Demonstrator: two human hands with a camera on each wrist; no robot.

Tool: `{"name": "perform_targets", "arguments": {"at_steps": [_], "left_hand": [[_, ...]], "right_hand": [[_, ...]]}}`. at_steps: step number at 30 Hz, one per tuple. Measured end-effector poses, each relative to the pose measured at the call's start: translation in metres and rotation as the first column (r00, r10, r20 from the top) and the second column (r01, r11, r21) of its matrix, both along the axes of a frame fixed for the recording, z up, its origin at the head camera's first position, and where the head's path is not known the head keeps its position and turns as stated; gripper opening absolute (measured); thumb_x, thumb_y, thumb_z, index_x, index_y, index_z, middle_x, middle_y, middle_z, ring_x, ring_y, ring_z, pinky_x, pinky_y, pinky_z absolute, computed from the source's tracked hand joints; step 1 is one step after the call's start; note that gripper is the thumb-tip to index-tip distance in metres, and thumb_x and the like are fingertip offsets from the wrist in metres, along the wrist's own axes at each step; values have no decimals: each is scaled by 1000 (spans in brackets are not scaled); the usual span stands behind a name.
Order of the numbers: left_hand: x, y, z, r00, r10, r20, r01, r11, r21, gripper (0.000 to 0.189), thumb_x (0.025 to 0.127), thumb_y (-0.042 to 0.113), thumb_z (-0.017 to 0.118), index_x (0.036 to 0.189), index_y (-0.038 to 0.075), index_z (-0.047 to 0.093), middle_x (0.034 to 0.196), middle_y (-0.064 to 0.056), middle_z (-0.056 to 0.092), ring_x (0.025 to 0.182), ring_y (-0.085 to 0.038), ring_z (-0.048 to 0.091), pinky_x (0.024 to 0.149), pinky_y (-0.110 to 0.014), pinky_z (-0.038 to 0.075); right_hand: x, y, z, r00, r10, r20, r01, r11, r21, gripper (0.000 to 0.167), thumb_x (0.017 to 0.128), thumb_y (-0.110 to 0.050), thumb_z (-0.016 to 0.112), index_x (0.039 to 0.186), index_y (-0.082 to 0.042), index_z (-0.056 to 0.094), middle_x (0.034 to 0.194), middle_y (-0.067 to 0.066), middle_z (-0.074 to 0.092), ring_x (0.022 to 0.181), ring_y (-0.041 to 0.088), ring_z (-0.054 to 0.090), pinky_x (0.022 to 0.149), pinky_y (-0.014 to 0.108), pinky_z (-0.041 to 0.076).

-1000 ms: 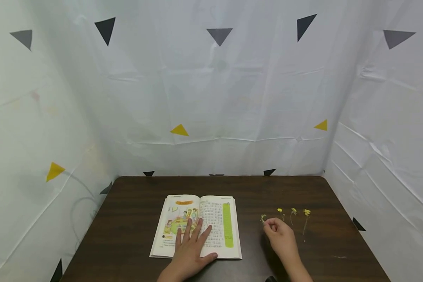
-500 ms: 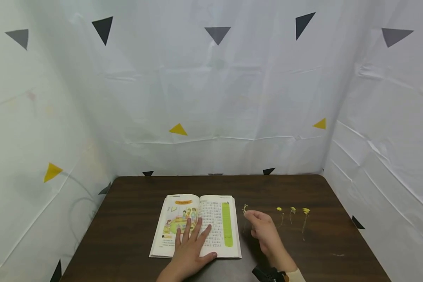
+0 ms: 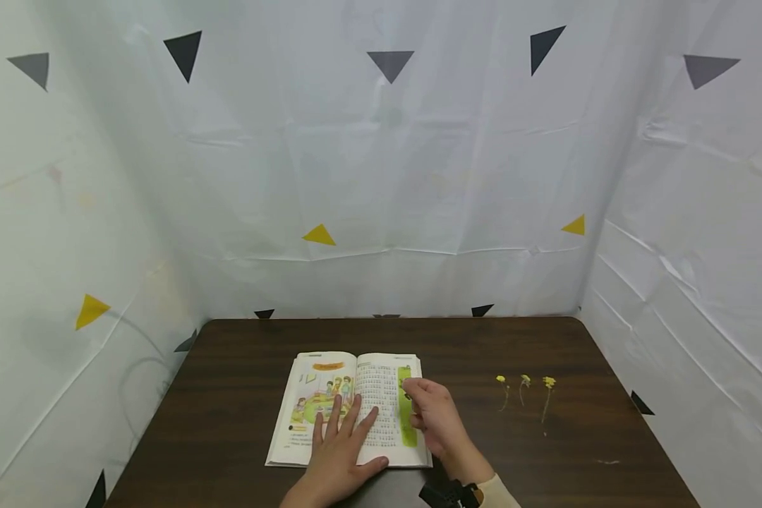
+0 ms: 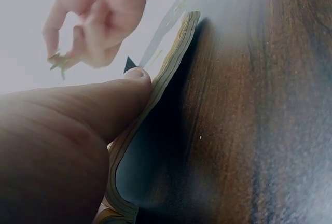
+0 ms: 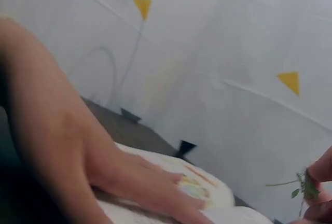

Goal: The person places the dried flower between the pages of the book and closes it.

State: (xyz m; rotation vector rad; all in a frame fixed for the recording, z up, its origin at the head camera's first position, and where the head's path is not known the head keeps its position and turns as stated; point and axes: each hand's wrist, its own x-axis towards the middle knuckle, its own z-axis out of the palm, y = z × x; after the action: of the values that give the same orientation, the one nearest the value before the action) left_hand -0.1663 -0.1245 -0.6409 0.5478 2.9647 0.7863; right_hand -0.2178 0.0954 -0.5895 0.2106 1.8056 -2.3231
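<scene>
An open book (image 3: 376, 384) lies on the dark table, a colourful picture on its left page and print with a green strip on its right. My left hand (image 3: 339, 453) rests on it with fingers spread over both pages. The left wrist view shows that thumb (image 4: 116, 102) at the book's edge. Over the right page, my right hand (image 3: 440, 423) pinches a small flower sprig between thumb and fingertips. Green leaves and thin stems of the flower sprig (image 5: 301, 189) stick out in the right wrist view; the fingers hide the rest.
Three small yellow flowers on thin stems, a left one (image 3: 501, 379), a middle one (image 3: 525, 381) and a right one (image 3: 549, 383), lie on the table (image 3: 584, 451) right of the book. A white curtain (image 3: 419, 176) with triangles surrounds the table.
My right hand has carried the flower sprig leftward, from beside the other flowers to over the book's right page. The left hand has stayed on the book.
</scene>
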Motion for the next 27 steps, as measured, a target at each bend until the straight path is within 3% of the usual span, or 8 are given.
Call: {"name": "perform_targets", "arguments": {"at_steps": [4, 8, 12, 14, 18, 22, 25, 27], "left_hand": [[-1, -2, -3, 1000, -1, -7, 1, 1000, 0, 87, 96, 73, 67, 168, 31, 44, 183, -11, 23, 171, -47, 7, 125, -82, 8], [0, -3, -3, 1000, -3, -25, 3, 1000, 1, 87, 96, 73, 66, 168, 30, 44, 183, -11, 23, 170, -47, 8, 125, -82, 9], [-1, -5, -2, 999, -25, -25, 26, 999, 21, 86, 95, 69, 70, 167, 28, 46, 182, -13, 24, 169, -50, 8, 124, -83, 9], [0, -6, 0, 999, -46, -10, 46, 999, 24, 86, 94, 67, 73, 167, 27, 47, 182, -15, 24, 169, -52, 8, 124, -83, 9], [-3, -10, 5, 998, -57, 39, 54, 996, 66, 91, 94, 62, 76, 168, 19, 44, 182, -17, 22, 169, -51, 6, 125, -83, 5], [-9, -12, 7, 994, 8, 113, -31, 978, 206, 95, 103, 53, 68, 171, 2, 28, 183, -22, 15, 170, -48, 4, 129, -78, 0], [-11, -13, 3, 988, 46, 144, -86, 955, 284, 95, 107, 49, 63, 172, -2, 17, 183, -23, 9, 171, -45, 4, 130, -74, 0], [-12, -15, 0, 990, 37, 139, -82, 941, 327, 96, 107, 46, 64, 172, -4, 15, 182, -27, 7, 170, -47, 2, 129, -75, -1]], "right_hand": [[1, -23, -4, 999, 41, -19, -43, 990, -137, 20, 109, -23, 67, 108, -3, 69, 65, -9, 39, 53, 5, 28, 47, 19, 29], [-3, -39, -17, 995, 55, -84, -76, 960, -271, 19, 111, -25, 65, 99, -11, 64, 64, -9, 35, 51, 3, 29, 45, 18, 28], [-6, -44, -38, 994, 59, -94, -91, 916, -390, 19, 114, -23, 59, 99, -11, 61, 63, -10, 34, 50, 2, 28, 45, 18, 25], [-5, -43, -46, 995, 57, -87, -87, 908, -409, 17, 115, -22, 58, 102, -10, 61, 62, -10, 35, 49, 2, 28, 45, 19, 24], [-7, -43, -55, 989, 65, -135, -114, 912, -394, 16, 115, -20, 56, 113, -5, 61, 63, -11, 36, 50, 2, 29, 45, 19, 25], [-9, -47, -54, 990, 41, -132, -86, 930, -357, 17, 113, -19, 60, 117, -2, 61, 68, -11, 40, 52, 2, 31, 47, 19, 27], [-8, -51, -53, 994, 17, -103, -42, 970, -241, 22, 111, -19, 65, 117, 2, 61, 74, -9, 46, 53, 5, 34, 48, 21, 30], [-8, -54, -52, 995, 19, -101, -31, 992, -119, 26, 110, -18, 66, 119, 5, 62, 79, -7, 49, 55, 7, 37, 50, 22, 34]]}}
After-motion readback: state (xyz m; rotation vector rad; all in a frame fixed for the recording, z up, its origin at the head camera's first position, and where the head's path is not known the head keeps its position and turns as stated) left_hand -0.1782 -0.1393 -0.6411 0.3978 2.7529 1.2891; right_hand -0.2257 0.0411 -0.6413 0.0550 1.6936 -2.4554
